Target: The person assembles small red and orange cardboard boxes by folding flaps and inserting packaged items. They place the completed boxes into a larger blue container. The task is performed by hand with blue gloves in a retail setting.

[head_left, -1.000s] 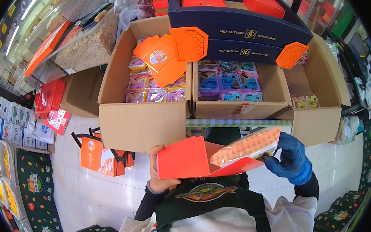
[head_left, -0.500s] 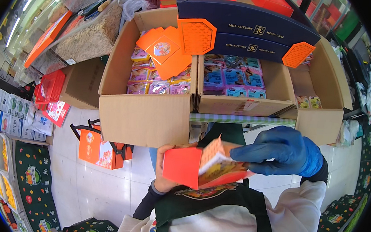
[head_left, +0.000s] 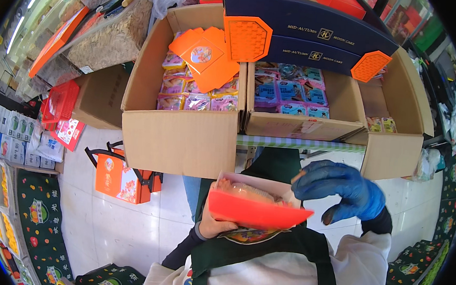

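Observation:
My left hand point(head_left: 214, 222) grips a small red paper box point(head_left: 257, 211) by its left end, in front of my apron. The box is tilted, with its pale inner side facing away from me. Inside lies an orange-brown thing in shiny clear wrap point(head_left: 251, 191); its kind I cannot make out. Just right of the box hovers my right hand point(head_left: 339, 190) in a blue glove. Its thumb stands apart from the bent fingers, nothing shows between them, and the fingertips are near the box's right end.
Ahead stand open cartons of small wrapped packs point(head_left: 296, 94), with orange cards point(head_left: 207, 58) on the left one point(head_left: 179, 144). Dark blue boxes point(head_left: 311, 34) rest across the cartons. An orange gift box with black handles point(head_left: 123, 180) is on the floor at left.
My right hand has come away from the box to the right, its thumb spreading from the fingers. The box has turned, and the wrapped thing now lies lower inside it.

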A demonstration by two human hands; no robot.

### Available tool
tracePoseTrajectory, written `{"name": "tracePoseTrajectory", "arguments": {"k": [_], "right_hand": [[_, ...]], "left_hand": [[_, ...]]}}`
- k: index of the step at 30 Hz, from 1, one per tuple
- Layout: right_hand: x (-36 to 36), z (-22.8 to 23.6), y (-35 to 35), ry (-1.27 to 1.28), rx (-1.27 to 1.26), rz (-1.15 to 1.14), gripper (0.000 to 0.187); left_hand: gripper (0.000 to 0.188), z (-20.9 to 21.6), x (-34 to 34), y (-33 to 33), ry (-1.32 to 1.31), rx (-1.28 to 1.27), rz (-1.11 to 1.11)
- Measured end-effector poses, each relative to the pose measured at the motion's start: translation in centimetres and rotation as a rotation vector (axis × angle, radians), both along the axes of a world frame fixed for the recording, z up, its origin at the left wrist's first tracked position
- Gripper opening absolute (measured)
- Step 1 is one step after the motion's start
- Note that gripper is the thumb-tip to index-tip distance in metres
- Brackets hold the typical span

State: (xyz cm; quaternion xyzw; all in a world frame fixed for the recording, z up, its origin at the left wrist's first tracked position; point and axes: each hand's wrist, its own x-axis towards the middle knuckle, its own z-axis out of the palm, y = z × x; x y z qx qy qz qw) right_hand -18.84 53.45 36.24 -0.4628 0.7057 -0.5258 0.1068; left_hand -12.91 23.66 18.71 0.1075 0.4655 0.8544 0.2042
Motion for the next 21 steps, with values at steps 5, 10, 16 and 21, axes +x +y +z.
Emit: {"name": "tracePoseTrajectory", "arguments": {"k": [5,10,16,21], "right_hand": [[4.8,-7.0,-2.1,0.089,0.072,-0.391,0.074],[5.6,-10.3,-5.5,-0.396,-0.314,-0.595,0.055],[1.4,-9.6,-6.1,0.010,-0.219,-0.404,0.027],[2.8,-11.0,-5.1,-0.002,-0.199,-0.424,0.025]], "left_hand": [[0.090,3.4,1.0,-0.5,-0.216,-0.142,-0.166],[0.074,2.9,-1.2,-3.9,0.406,-0.563,-0.283],[0.083,1.0,1.3,-2.0,0.326,-0.466,0.120],[0.079,3.3,1.1,0.9,0.293,-0.193,0.341]]}}
